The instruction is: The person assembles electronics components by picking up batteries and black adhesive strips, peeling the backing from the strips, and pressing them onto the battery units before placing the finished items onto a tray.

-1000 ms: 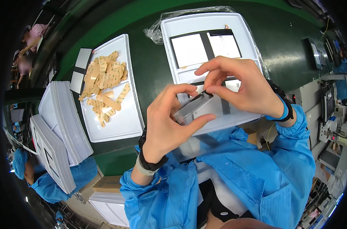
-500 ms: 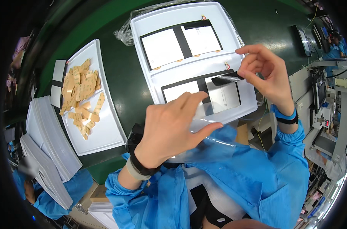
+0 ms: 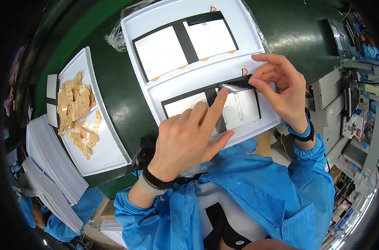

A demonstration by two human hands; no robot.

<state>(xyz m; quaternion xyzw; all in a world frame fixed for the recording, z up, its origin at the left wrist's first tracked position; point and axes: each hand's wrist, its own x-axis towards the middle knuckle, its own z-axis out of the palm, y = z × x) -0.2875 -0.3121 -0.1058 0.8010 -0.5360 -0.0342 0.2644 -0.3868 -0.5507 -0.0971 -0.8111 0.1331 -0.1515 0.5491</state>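
A white two-compartment tray holds two flat battery packs, each with a pair of silvery-white cells in a black border and a small wired connector. Over the nearer pack, my right hand pinches the right end of a glossy black tape strip between thumb and fingers. My left hand has its index finger stretched out, its tip on the strip's left end; thumb and other fingers are apart and grip nothing. That hand hides part of the pack's left cell. The farther pack lies untouched by either hand.
Left on the green table, another white tray carries a heap of tan adhesive strips. Stacked white trays stand beside it. Crumpled clear plastic sits behind the main tray. Equipment lines the right side.
My left index finger has straightened and come onto the tape strip. The strip now lies along the pack's top edge. A clear film near the tray's front edge no longer shows. The view has shifted slightly.
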